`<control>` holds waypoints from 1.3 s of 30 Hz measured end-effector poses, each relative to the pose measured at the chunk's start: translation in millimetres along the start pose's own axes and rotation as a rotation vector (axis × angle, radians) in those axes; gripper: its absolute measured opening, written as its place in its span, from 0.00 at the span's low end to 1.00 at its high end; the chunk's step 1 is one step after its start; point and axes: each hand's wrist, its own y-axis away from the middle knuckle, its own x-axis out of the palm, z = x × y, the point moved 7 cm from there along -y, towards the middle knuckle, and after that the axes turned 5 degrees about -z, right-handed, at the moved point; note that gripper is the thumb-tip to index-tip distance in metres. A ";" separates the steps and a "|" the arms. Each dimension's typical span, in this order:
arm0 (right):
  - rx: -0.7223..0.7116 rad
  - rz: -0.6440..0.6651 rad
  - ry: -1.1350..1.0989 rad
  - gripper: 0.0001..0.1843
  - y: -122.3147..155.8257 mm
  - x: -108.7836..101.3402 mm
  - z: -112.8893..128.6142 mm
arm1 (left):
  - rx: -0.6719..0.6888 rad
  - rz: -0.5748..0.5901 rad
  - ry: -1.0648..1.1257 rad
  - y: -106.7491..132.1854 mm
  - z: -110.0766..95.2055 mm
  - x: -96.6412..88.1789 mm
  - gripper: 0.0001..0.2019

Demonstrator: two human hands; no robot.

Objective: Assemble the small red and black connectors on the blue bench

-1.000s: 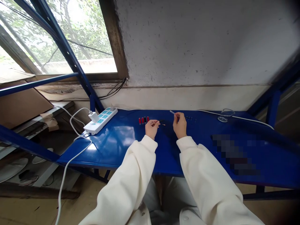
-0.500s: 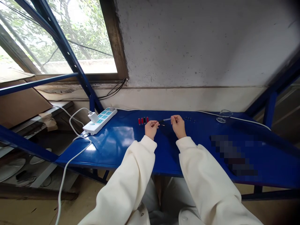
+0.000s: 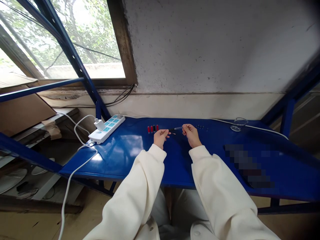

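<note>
My left hand [image 3: 160,137] is closed in a pinch, with a small thin piece with a pale tip [image 3: 174,133] poking out past its fingertips; its kind is too small to make out. The thumb and fingers of my right hand [image 3: 191,134] are closed on the right end of a pen [image 3: 178,128] with a clear barrel and a dark left end. That dark end reaches close to my left fingers; whether they touch it I cannot tell. Left of the hands stand several short red and black cylinders [image 3: 151,129]. Tiny pieces [image 3: 200,127] lie in rows beyond my right hand.
A blue table [image 3: 120,166] carries a white power strip [image 3: 107,129] with a plug and cord at the left. A clear round container [image 3: 236,127] sits at the back right, near a white cable [image 3: 267,129]. A blurred dark object [image 3: 250,168] lies on the right.
My right hand has turned slightly and its wrist has shifted a little right. My left hand has moved very slightly left. Both keep their pinch.
</note>
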 end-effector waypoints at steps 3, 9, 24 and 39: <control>0.019 0.025 -0.017 0.16 0.8 0.7 0.5 | -0.021 0.017 0.021 -0.6 2.1 1.4 0.14; 0.059 0.023 -0.059 0.17 1.8 0.5 0.9 | -0.065 0.094 0.056 1.0 5.0 7.8 0.15; 0.018 -0.005 0.005 0.15 -2.1 -3.5 -4.6 | 0.027 -0.017 -0.020 -1.5 0.4 -0.4 0.13; 0.055 0.002 -0.102 0.16 0.9 -0.3 2.1 | -0.024 0.112 0.069 0.9 1.3 9.1 0.17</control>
